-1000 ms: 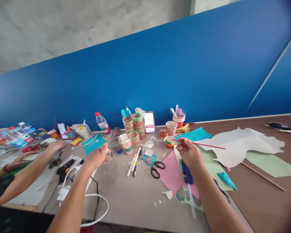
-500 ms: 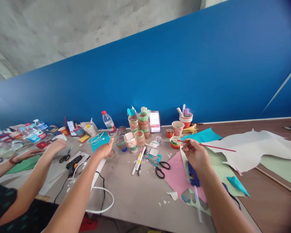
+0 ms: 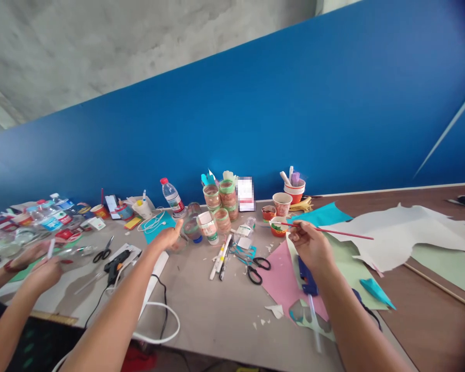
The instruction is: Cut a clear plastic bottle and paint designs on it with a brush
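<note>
My right hand (image 3: 310, 243) pinches a thin red paintbrush (image 3: 344, 233). The brush's tip end reaches over a small paper cup (image 3: 279, 227) with green and red colour in it. My left hand (image 3: 170, 237) is closed around a clear plastic cup-like piece (image 3: 183, 242); its fingers are mostly hidden. Just beyond stand a clear bottle piece with a blue base (image 3: 195, 233), a white patterned paper cup (image 3: 208, 227) and stacked clear containers with pinkish-brown and green colouring (image 3: 221, 219). A red-capped water bottle (image 3: 172, 199) stands behind my left hand.
Black-handled scissors (image 3: 259, 269), several markers (image 3: 221, 258) and a blue glue gun (image 3: 308, 274) lie on the table. A white power strip (image 3: 155, 276) and cables run beneath my left forearm. At left, a co-worker's hands (image 3: 42, 268) work near another glue gun (image 3: 116, 263).
The co-worker's hands have drawn back left and nearer, now with a white stick-like thing. The view shifts slightly; my own hands keep nearly the same pose.
</note>
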{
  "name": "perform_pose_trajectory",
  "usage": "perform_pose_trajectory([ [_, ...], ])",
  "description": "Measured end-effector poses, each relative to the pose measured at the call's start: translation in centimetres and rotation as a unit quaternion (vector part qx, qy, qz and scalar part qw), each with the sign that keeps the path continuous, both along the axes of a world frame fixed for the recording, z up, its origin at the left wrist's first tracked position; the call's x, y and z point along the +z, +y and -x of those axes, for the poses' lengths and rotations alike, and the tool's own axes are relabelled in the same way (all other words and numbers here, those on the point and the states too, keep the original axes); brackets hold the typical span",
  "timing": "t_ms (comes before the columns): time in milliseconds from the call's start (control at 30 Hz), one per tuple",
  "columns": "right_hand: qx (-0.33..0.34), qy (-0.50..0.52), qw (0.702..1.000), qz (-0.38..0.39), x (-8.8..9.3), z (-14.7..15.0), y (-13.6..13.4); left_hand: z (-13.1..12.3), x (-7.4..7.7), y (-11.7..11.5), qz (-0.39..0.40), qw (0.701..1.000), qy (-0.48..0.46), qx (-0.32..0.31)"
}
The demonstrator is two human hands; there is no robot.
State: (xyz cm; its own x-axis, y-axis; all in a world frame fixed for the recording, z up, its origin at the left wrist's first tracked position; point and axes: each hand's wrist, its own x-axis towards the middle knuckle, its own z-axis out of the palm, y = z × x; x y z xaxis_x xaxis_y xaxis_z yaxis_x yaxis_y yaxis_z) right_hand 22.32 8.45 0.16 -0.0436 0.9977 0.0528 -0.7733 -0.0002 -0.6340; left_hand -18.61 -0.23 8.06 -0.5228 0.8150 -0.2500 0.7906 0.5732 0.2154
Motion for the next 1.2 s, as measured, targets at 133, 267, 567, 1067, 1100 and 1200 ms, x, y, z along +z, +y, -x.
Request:
perform_pose_trajectory([
  [133, 0.009, 0.000, 1.000, 0.004, 0.0, -0.1, 0.0, 0.3, 0.1, 0.5, 0.000, 1.000, 0.003, -0.009],
  [267, 0.006, 0.005, 1.000, 0.007, 0.1, -0.1, 0.0, 0.7, 0.2, 0.9, 0.007, 1.000, 0.005, -0.016],
  [567, 0.000, 0.008, 1.000, 0.012, 0.4, -0.1, -0.2, -0.6, 0.9, 0.1, -0.004, 0.999, 0.045, -0.018],
  [1067, 0.013, 0.022, 1.000, -0.001, 0.6, 0.4, -0.4, -12.8, 4.3, -5.8, -0.427, 0.891, -0.044, -0.144],
  [1100, 0.009, 0.014, 1.000, -0.009, 0.7, 0.4, -0.4, -14.1, 3.9, -6.0, -0.438, 0.882, -0.072, -0.156],
  [1200, -0.019, -0.007, 0.999, -0.028, 0.7, 0.2, -0.3, -17.5, 1.8, -6.0, -0.473, 0.851, -0.166, -0.159],
])
